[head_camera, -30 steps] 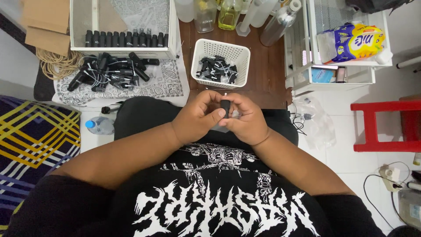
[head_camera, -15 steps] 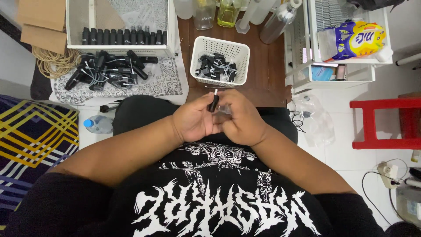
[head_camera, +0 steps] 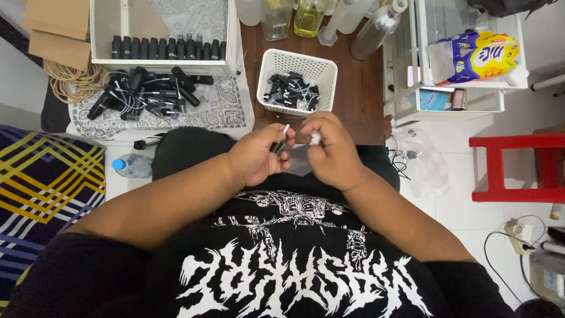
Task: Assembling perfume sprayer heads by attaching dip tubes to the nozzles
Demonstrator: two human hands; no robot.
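Left hand (head_camera: 254, 158) pinched around small black sprayer piece with white tip (head_camera: 280, 139), held over lap just beside right hand (head_camera: 331, 150), fingers curled on small white bit (head_camera: 315, 138); white basket (head_camera: 297, 62) of black parts just beyond on brown table (head_camera: 359, 88).

Yellow-blue plastic pack (head_camera: 479, 56) on white shelf (head_camera: 465, 88), upper right; small blue box (head_camera: 435, 100) below, possibly carton.
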